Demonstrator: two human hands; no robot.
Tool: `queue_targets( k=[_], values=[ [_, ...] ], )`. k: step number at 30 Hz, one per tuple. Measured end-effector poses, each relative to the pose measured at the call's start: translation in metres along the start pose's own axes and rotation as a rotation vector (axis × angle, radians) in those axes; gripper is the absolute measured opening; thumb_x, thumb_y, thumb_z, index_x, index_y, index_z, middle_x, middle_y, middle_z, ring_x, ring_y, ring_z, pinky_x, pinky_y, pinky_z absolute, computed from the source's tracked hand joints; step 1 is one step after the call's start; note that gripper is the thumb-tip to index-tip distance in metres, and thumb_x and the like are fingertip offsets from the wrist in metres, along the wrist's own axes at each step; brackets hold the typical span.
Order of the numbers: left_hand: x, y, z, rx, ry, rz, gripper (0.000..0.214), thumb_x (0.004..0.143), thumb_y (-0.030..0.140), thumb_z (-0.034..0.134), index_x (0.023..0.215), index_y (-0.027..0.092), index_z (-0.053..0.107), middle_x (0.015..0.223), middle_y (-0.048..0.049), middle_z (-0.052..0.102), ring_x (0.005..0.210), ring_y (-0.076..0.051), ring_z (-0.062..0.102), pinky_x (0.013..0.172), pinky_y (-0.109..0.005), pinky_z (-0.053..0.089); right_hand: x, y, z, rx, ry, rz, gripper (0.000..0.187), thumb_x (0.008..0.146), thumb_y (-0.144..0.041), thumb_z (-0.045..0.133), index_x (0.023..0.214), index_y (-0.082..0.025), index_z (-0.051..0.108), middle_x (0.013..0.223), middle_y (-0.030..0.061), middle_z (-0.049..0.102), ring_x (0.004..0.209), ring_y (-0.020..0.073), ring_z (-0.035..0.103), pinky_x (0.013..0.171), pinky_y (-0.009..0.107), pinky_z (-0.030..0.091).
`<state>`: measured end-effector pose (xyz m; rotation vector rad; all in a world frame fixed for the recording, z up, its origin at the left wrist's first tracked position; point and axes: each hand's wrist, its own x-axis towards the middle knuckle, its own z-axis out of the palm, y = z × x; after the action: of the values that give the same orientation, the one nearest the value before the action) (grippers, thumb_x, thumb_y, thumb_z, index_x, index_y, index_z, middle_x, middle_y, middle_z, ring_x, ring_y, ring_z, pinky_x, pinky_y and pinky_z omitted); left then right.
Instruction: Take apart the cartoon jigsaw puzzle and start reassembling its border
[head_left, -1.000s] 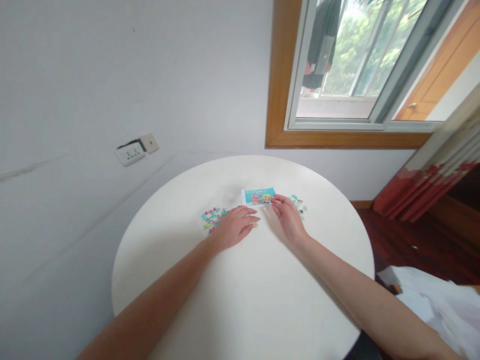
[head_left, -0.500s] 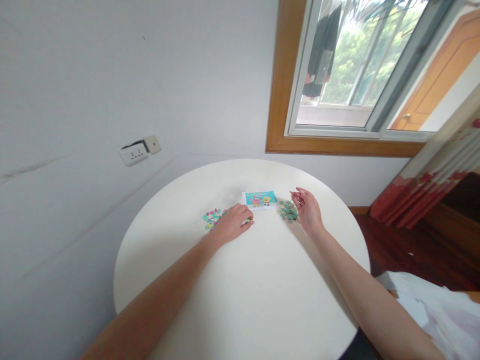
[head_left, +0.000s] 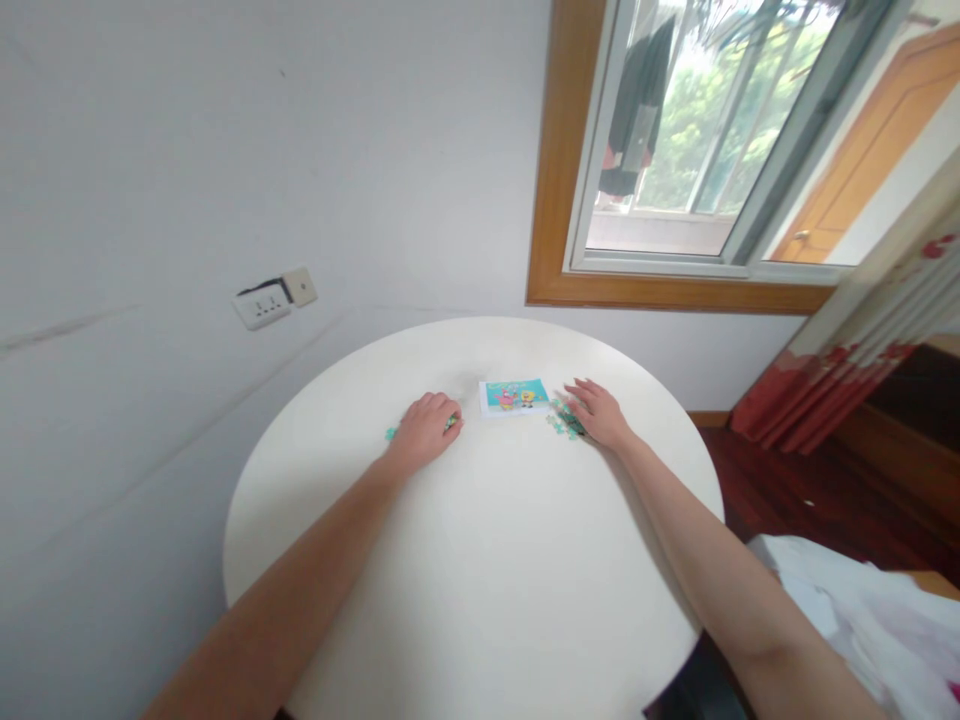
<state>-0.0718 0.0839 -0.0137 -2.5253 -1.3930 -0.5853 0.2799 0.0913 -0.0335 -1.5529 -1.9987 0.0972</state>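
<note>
My left hand [head_left: 426, 428] rests over the left pile of jigsaw pieces, its fingers curled. Small green jigsaw pieces [head_left: 452, 422] show between its thumb and fingers. One more piece [head_left: 391, 433] peeks out on the hand's left side; the rest of that pile is hidden beneath it. On the right, my right hand [head_left: 600, 412] lies with fingers apart on a second pile of greenish jigsaw pieces [head_left: 564, 420], partly covering it. Between the hands lies a small picture card [head_left: 515, 397] showing pink and yellow cartoon figures on a turquoise ground.
The round white table [head_left: 480, 560] stands against a pale wall with a socket [head_left: 262, 306]. A wood-framed window [head_left: 660, 285] is behind it. At right are a red and white curtain [head_left: 802, 385] and a white plastic-like sheet [head_left: 847, 610].
My left hand has moved left onto the left pile, with the pieces in its fingers. My right hand has come down onto the right pile and its fingers have spread.
</note>
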Motion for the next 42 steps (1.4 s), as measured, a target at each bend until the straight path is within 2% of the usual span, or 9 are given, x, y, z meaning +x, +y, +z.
queue_targets(
  k=[3, 6, 9, 13, 19, 24, 30, 35, 42],
  values=[
    [0.000, -0.003, -0.002, 0.020, 0.031, -0.017, 0.017, 0.088, 0.026, 0.047, 0.085, 0.019, 0.063, 0.090, -0.0072, 0.059, 0.090, -0.023, 0.051, 0.082, -0.038, 0.042, -0.003, -0.010, 0.003, -0.090, -0.105, 0.016, 0.056, 0.089, -0.057, 0.043, 0.135, -0.027, 0.050, 0.149, 0.0087, 0.037, 0.140, 0.0308, 0.026, 0.111, 0.057, 0.019],
    [-0.001, 0.000, -0.006, 0.037, 0.066, -0.022, 0.020, 0.090, 0.024, 0.043, 0.090, 0.019, 0.063, 0.095, -0.0084, 0.059, 0.094, -0.025, 0.050, 0.084, -0.040, 0.041, -0.006, -0.017, 0.003, -0.085, -0.173, 0.015, 0.061, 0.085, -0.064, 0.045, 0.136, -0.031, 0.048, 0.152, 0.0069, 0.032, 0.141, 0.0328, 0.021, 0.111, 0.061, 0.013],
    [-0.001, 0.006, -0.010, 0.029, 0.138, -0.013, 0.020, 0.088, 0.021, 0.046, 0.099, 0.021, 0.063, 0.101, -0.0087, 0.059, 0.101, -0.027, 0.048, 0.089, -0.044, 0.039, -0.007, -0.020, 0.003, -0.047, -0.216, 0.017, 0.060, 0.085, -0.064, 0.046, 0.134, -0.029, 0.051, 0.150, 0.0078, 0.036, 0.141, 0.0312, 0.023, 0.112, 0.059, 0.013],
    [-0.004, 0.017, -0.012, -0.042, 0.205, 0.042, 0.025, 0.085, 0.016, 0.049, 0.105, 0.021, 0.062, 0.106, -0.0080, 0.058, 0.105, -0.026, 0.048, 0.095, -0.045, 0.038, -0.013, -0.022, 0.004, -0.021, -0.207, -0.010, 0.058, 0.088, -0.057, 0.046, 0.133, -0.022, 0.052, 0.147, 0.0126, 0.039, 0.140, 0.0293, 0.027, 0.113, 0.053, 0.018],
    [-0.007, 0.027, -0.009, -0.087, 0.172, 0.136, 0.027, 0.084, 0.013, 0.050, 0.107, 0.022, 0.060, 0.105, -0.0062, 0.058, 0.106, -0.024, 0.049, 0.098, -0.045, 0.039, -0.038, -0.034, 0.009, -0.070, -0.158, -0.058, 0.058, 0.090, -0.053, 0.043, 0.132, -0.013, 0.051, 0.146, 0.0180, 0.039, 0.139, 0.0296, 0.028, 0.113, 0.051, 0.022],
    [-0.007, 0.030, -0.007, -0.106, 0.155, 0.171, 0.028, 0.084, 0.011, 0.048, 0.107, 0.023, 0.059, 0.107, -0.0058, 0.058, 0.108, -0.024, 0.049, 0.099, -0.045, 0.039, -0.052, -0.055, 0.005, -0.025, -0.175, -0.095, 0.056, 0.091, -0.050, 0.045, 0.133, -0.013, 0.049, 0.145, 0.0173, 0.040, 0.139, 0.0293, 0.030, 0.113, 0.053, 0.022],
    [-0.007, 0.030, -0.012, -0.128, 0.142, 0.191, 0.027, 0.085, 0.011, 0.047, 0.108, 0.022, 0.058, 0.107, -0.0065, 0.057, 0.108, -0.024, 0.048, 0.098, -0.044, 0.040, -0.060, -0.084, 0.006, 0.032, -0.189, -0.105, 0.057, 0.087, -0.050, 0.052, 0.128, -0.010, 0.052, 0.142, 0.0223, 0.043, 0.137, 0.0331, 0.031, 0.112, 0.055, 0.025],
    [-0.008, 0.032, -0.013, -0.150, 0.129, 0.192, 0.029, 0.085, 0.010, 0.047, 0.108, 0.022, 0.058, 0.107, -0.0070, 0.057, 0.108, -0.024, 0.047, 0.095, -0.044, 0.042, -0.069, -0.110, 0.014, 0.124, -0.147, -0.250, 0.046, 0.087, -0.042, 0.055, 0.122, -0.013, 0.056, 0.135, 0.0199, 0.050, 0.132, 0.0301, 0.039, 0.111, 0.053, 0.029],
    [-0.009, 0.037, -0.009, -0.161, 0.097, 0.215, 0.027, 0.086, 0.010, 0.047, 0.107, 0.021, 0.059, 0.108, -0.0071, 0.057, 0.109, -0.024, 0.048, 0.097, -0.044, 0.042, -0.081, -0.141, 0.007, 0.188, -0.253, -0.380, 0.048, 0.087, -0.042, 0.054, 0.125, -0.013, 0.056, 0.135, 0.0185, 0.050, 0.132, 0.0284, 0.040, 0.112, 0.046, 0.032]
  ],
)
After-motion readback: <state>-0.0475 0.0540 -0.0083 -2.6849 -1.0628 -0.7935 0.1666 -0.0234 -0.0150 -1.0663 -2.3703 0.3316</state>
